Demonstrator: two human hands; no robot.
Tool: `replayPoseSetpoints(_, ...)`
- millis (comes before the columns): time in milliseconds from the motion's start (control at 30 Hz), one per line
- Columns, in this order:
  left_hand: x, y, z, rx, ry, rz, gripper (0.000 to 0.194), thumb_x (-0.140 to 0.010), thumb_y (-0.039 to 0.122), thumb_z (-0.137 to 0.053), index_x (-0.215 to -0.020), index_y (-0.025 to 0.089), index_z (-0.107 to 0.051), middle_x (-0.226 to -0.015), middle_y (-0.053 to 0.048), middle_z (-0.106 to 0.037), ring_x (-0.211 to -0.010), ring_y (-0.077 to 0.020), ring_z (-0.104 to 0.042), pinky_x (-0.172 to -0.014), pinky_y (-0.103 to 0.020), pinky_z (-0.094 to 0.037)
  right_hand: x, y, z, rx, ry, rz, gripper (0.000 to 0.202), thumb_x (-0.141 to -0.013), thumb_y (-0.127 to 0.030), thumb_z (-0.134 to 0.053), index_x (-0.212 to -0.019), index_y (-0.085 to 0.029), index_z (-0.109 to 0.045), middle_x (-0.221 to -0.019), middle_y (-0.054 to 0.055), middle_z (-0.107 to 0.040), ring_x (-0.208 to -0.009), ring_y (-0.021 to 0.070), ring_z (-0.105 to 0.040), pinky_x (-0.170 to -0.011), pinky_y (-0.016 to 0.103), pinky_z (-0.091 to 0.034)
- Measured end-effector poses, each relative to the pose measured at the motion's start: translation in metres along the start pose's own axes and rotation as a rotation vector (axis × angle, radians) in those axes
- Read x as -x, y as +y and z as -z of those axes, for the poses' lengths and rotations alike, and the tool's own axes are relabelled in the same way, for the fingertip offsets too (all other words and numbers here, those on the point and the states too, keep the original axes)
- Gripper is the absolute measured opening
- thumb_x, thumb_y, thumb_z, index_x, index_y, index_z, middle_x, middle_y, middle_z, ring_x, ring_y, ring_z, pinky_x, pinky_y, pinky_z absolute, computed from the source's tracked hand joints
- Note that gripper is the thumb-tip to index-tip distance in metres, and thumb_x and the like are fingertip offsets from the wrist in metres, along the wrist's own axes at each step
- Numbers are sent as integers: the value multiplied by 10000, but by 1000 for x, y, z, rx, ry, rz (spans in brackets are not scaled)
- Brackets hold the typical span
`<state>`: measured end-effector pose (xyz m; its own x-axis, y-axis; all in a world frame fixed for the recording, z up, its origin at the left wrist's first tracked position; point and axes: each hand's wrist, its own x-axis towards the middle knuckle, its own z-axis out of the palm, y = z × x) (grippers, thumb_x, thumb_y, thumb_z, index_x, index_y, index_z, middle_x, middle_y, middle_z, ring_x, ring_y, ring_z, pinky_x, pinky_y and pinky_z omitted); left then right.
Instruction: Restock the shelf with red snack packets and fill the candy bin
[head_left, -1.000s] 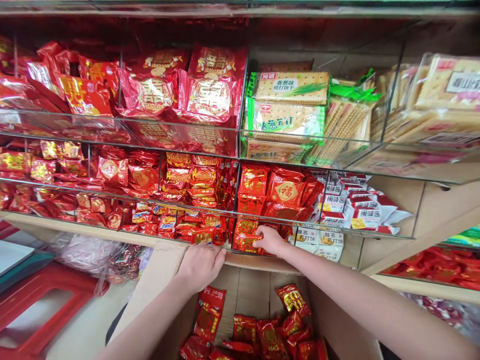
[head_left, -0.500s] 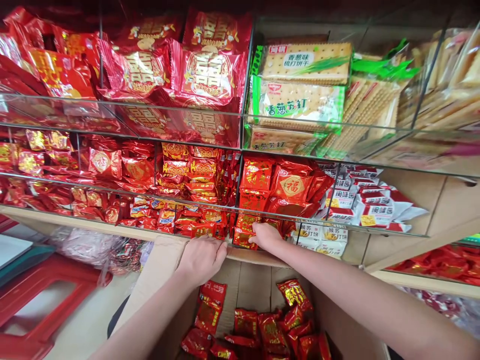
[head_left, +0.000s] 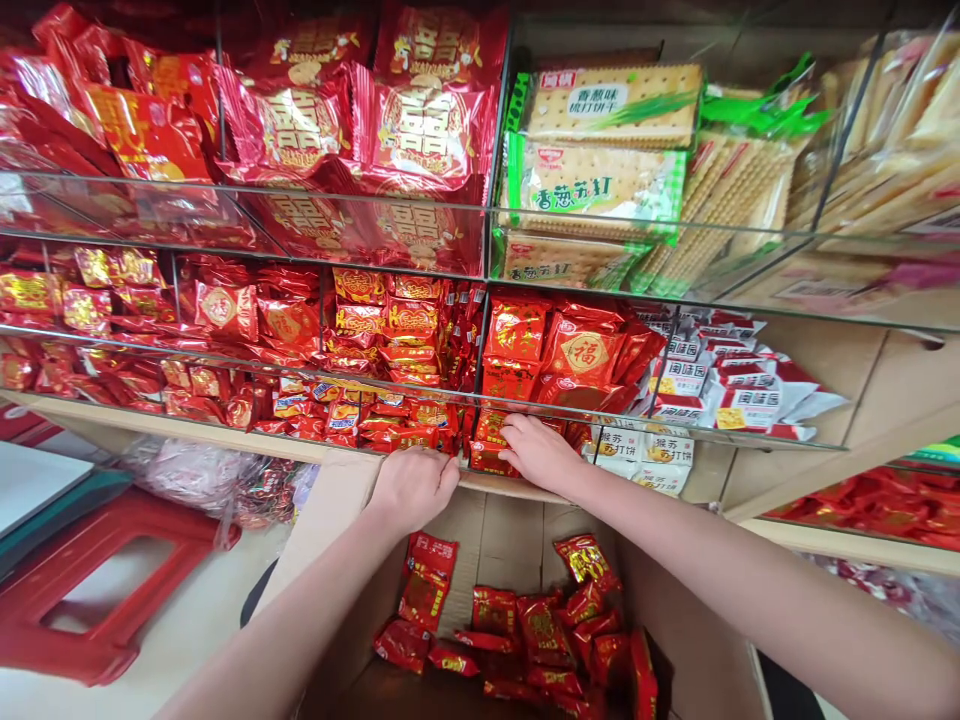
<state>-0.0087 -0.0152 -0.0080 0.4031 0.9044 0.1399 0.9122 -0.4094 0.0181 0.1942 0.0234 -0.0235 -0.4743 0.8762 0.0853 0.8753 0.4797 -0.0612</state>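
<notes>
Just under the lower shelf's front edge, my left hand (head_left: 416,487) is closed, its fingers curled against the rim above the cardboard box (head_left: 446,515). Whatever it grips, if anything, is hidden. Further right, my right hand (head_left: 541,458) reaches into a bottom compartment, its bent fingers and thumb on the right side of a red snack packet (head_left: 491,428) with gold print. Another red packet (head_left: 489,460) lies just below that one. Down between my forearms, several loose red-and-gold packets (head_left: 544,630) lie inside the open box.
Clear plastic dividers and fronts split the shelves. White cracker packets (head_left: 667,445) stand right of my right hand, with large scallion crackers (head_left: 600,180) above. Red sweets (head_left: 289,325) fill the left compartments. A red plastic stool (head_left: 112,640) and bagged goods (head_left: 187,480) are at lower left.
The view has shifted slightly, so the shelves sit higher in the picture. My right hand's fingers have moved up and lie flatter over the red packets. My left hand stays at the rim.
</notes>
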Motion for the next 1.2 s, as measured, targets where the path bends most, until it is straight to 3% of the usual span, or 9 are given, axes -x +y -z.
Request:
replayPoseSetpoints(100, 1, 0, 0, -8, 4, 5, 483, -851, 360, -180, -669, 185, -592, -725, -49, -635, -711, -186, -555, -631, -295, -351, -1, 1, -5, 68, 32, 139, 447, -792, -361, -445, -1152, -96, -449, -1280, 131, -351, -1184, 237, -271, -965, 347, -251)
replayPoseSetpoints(200, 0, 0, -1, -13, 1, 4, 484, -851, 359, -174, -679, 187, -593, -735, -48, -636, -723, -187, -557, -638, -296, -354, -7, 4, -11, 70, -27, 152, 557, -783, -399, -443, -1235, -83, -360, -1331, 127, -266, -1230, 237, -179, -1003, 367, -181)
replayPoseSetpoints(367, -2, 0, 0, 11, -17, 40, 485, -847, 367, -177, -684, 185, -596, -738, -59, -633, -734, -194, -557, -641, -301, -359, -16, 8, -13, 14, -90, 40, 652, -771, -446, -431, -1273, -54, -288, -1319, 156, -277, -1209, 252, -242, -989, 354, -220)
replayPoseSetpoints(567, -1, 1, 2, 24, -27, 30, 484, -846, 365, -181, -697, 180, -603, -756, -63, -634, -744, -187, -557, -675, -299, -367, -7, 8, 0, 68, -92, 123, 522, -783, -365, -441, -1201, -53, -408, -1275, 166, -354, -1170, 264, -312, -963, 357, -258)
replayPoseSetpoints(700, -2, 2, 3, -12, -40, 29, 495, -847, 365, -167, -702, 186, -605, -747, -57, -634, -730, -186, -561, -654, -293, -374, -1, 9, 3, 76, -94, 188, 486, -797, -293, -423, -1235, -92, -362, -1323, 125, -285, -1160, 253, -326, -954, 354, -272)
replayPoseSetpoints(967, -5, 6, -1, -72, -59, 46, 534, -843, 373, -135, -736, 175, -620, -761, -67, -632, -743, -206, -570, -618, -296, -375, -8, 11, -6, 33, -124, 120, 515, -788, -237, -427, -1265, -91, -301, -1345, 120, -233, -1179, 279, -278, -950, 375, -267)
replayPoseSetpoints(1100, -4, 6, -6, -57, -64, 74, 562, -838, 407, -114, -750, 169, -615, -767, -75, -630, -761, -215, -568, -634, -305, -370, 6, 0, 17, -13, -156, 140, 352, -815, -223, -365, -1131, -104, -466, -1188, 128, -440, -1082, 259, -392, -904, 369, -304)
replayPoseSetpoints(1200, -3, 6, -8, -15, -72, 110, 556, -833, 430, -125, -762, 169, -611, -796, -72, -628, -799, -211, -560, -668, -307, -363, 33, -26, 33, -130, -131, 179, 321, -847, -279, -295, -985, -150, -554, -993, 99, -543, -999, 233, -441, -893, 375, -297)
